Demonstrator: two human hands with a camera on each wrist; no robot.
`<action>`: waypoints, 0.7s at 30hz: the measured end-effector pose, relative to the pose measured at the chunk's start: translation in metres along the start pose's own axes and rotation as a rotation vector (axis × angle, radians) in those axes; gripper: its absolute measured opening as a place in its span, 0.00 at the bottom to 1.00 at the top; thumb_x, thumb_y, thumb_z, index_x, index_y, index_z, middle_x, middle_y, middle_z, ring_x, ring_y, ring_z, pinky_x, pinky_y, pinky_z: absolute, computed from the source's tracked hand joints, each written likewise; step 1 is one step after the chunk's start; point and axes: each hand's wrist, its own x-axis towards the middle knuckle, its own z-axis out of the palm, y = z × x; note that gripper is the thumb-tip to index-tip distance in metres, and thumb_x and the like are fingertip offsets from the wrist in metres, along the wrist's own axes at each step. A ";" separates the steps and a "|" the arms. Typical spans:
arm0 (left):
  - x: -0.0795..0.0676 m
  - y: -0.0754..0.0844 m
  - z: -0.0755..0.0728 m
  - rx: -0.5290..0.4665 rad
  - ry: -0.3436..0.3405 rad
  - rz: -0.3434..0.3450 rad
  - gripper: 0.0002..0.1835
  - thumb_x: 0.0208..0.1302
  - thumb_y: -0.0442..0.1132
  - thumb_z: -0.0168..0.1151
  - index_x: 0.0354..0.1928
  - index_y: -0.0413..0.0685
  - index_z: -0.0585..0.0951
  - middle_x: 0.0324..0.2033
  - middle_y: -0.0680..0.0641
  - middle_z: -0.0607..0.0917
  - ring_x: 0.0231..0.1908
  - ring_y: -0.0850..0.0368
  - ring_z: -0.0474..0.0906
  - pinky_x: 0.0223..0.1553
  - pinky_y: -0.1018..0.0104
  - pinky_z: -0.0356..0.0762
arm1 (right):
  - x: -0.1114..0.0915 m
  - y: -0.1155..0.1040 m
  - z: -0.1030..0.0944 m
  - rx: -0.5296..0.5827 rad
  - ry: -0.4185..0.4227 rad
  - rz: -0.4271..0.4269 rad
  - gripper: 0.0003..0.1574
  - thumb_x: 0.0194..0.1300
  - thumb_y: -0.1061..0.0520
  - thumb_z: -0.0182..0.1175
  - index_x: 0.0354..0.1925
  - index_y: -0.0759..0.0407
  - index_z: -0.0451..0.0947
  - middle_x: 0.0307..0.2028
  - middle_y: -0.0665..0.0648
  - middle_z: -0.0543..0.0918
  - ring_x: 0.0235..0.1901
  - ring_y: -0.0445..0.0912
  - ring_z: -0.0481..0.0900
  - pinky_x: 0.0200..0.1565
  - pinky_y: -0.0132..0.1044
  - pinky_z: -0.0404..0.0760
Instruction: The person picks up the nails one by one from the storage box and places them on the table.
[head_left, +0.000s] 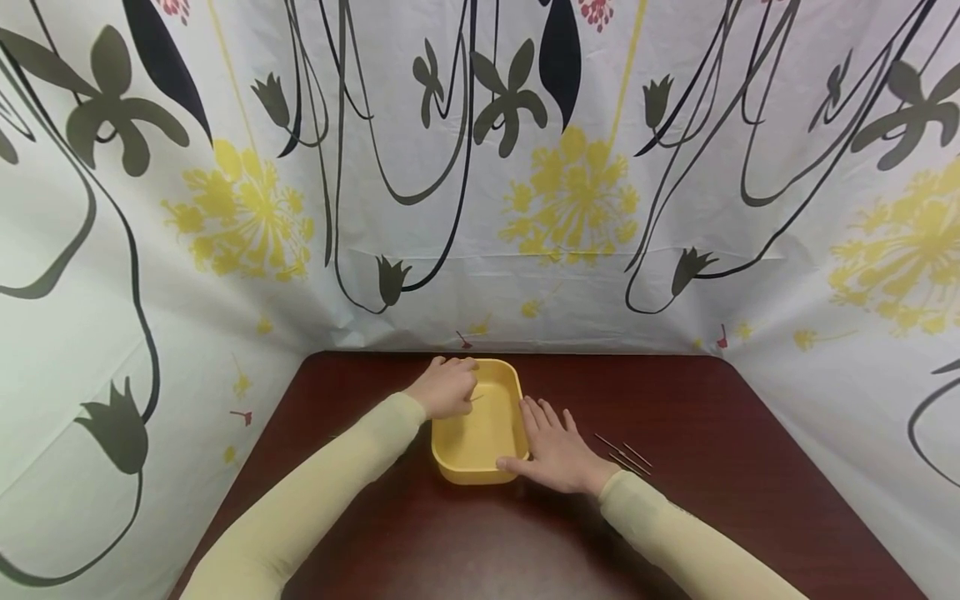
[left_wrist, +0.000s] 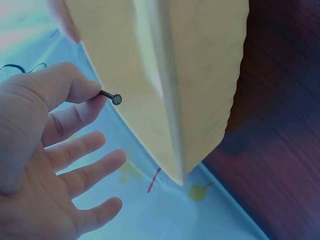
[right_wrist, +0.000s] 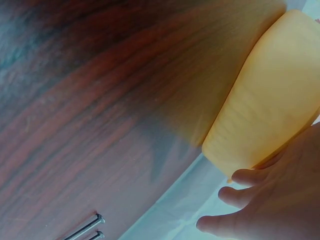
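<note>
My left hand (head_left: 446, 388) is over the left side of a yellow rectangular container (head_left: 480, 477). Between thumb and forefinger it pinches a thin dark nail (left_wrist: 116, 99), whose round head shows in the left wrist view; the other fingers are spread loosely. The nail is above the container's inside, near its left wall. My right hand (head_left: 557, 454) rests along the container's right side with fingers extended and the thumb across the near right corner of the rim. Several loose nails (head_left: 624, 456) lie on the table to the right of this hand.
The dark reddish-brown table (head_left: 480, 542) ends at a white patterned curtain (head_left: 450, 225) behind and on both sides. A small thin object (head_left: 334, 437) lies left of the container, partly hidden by the left sleeve.
</note>
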 end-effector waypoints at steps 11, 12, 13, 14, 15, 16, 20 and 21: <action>-0.028 -0.004 -0.016 -0.004 0.055 -0.020 0.15 0.58 0.39 0.65 0.15 0.58 0.74 0.65 0.48 0.75 0.61 0.47 0.73 0.60 0.41 0.66 | -0.001 0.000 0.000 -0.006 0.007 -0.006 0.71 0.61 0.15 0.47 0.80 0.62 0.43 0.79 0.61 0.50 0.76 0.59 0.47 0.68 0.69 0.48; -0.031 -0.004 -0.017 -0.004 0.057 -0.023 0.15 0.58 0.39 0.65 0.15 0.58 0.74 0.65 0.48 0.75 0.61 0.47 0.73 0.60 0.41 0.66 | -0.001 -0.001 -0.001 -0.005 0.007 -0.008 0.71 0.61 0.16 0.47 0.80 0.62 0.43 0.78 0.61 0.50 0.76 0.60 0.47 0.68 0.69 0.48; -0.033 -0.005 -0.018 0.000 0.057 -0.029 0.15 0.58 0.40 0.65 0.15 0.58 0.74 0.65 0.48 0.75 0.61 0.47 0.73 0.60 0.41 0.66 | -0.001 -0.001 -0.001 -0.006 0.006 -0.011 0.71 0.61 0.16 0.47 0.80 0.63 0.43 0.78 0.62 0.50 0.76 0.60 0.47 0.68 0.69 0.48; -0.036 -0.006 -0.018 0.002 0.059 -0.032 0.15 0.58 0.40 0.65 0.15 0.58 0.74 0.65 0.48 0.75 0.61 0.47 0.73 0.60 0.41 0.66 | -0.002 -0.002 -0.002 -0.007 0.003 -0.010 0.71 0.62 0.16 0.48 0.80 0.63 0.43 0.78 0.62 0.50 0.76 0.60 0.47 0.68 0.69 0.49; -0.038 -0.007 -0.019 0.007 0.060 -0.034 0.16 0.58 0.40 0.65 0.15 0.58 0.74 0.65 0.48 0.75 0.60 0.48 0.74 0.60 0.42 0.66 | -0.002 -0.002 -0.003 -0.008 0.000 -0.010 0.71 0.62 0.16 0.48 0.80 0.63 0.43 0.78 0.62 0.50 0.76 0.61 0.47 0.68 0.69 0.49; -0.040 -0.008 -0.019 0.010 0.062 -0.037 0.16 0.58 0.40 0.65 0.15 0.58 0.74 0.65 0.48 0.75 0.60 0.48 0.74 0.60 0.42 0.66 | -0.002 -0.003 -0.004 -0.008 -0.001 -0.010 0.71 0.62 0.16 0.48 0.80 0.63 0.43 0.78 0.62 0.50 0.76 0.61 0.47 0.68 0.69 0.49; -0.049 -0.012 -0.021 0.004 0.073 -0.048 0.15 0.57 0.39 0.63 0.15 0.59 0.74 0.65 0.48 0.75 0.61 0.49 0.73 0.61 0.42 0.66 | -0.002 -0.004 -0.005 -0.018 -0.012 -0.003 0.71 0.62 0.16 0.47 0.80 0.63 0.42 0.78 0.62 0.49 0.77 0.60 0.46 0.68 0.68 0.48; -0.051 -0.013 -0.021 0.000 0.079 -0.047 0.15 0.57 0.39 0.63 0.15 0.59 0.74 0.65 0.48 0.75 0.62 0.49 0.73 0.60 0.41 0.66 | -0.002 -0.004 -0.005 -0.020 -0.008 -0.003 0.71 0.61 0.15 0.47 0.80 0.63 0.42 0.78 0.62 0.50 0.77 0.60 0.46 0.68 0.68 0.49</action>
